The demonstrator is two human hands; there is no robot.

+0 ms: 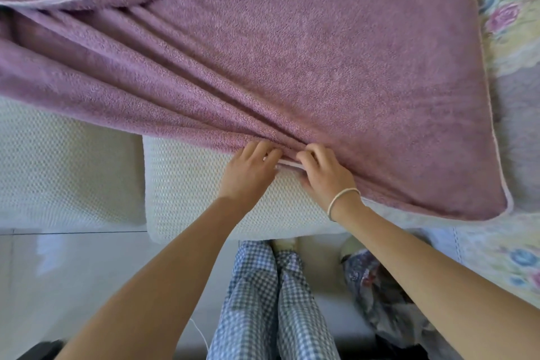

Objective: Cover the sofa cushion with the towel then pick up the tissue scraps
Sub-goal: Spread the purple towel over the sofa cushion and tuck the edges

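Note:
A large mauve towel [306, 47] lies spread over the sofa, bunched into diagonal folds that converge near my hands. Below it a cream, waffle-textured sofa cushion [190, 187] shows uncovered at its front. My left hand [248, 172] and my right hand [324, 172] sit side by side at the towel's near pale-trimmed edge, both pinching that hem against the cushion. The right wrist wears a thin band. No tissue scraps are visible.
A second cream cushion [58, 166] lies to the left. A floral quilted cover [514, 23] runs along the right side. My checked trousers [271, 301] and a patterned cloth [380, 295] are over the pale tiled floor [73, 278].

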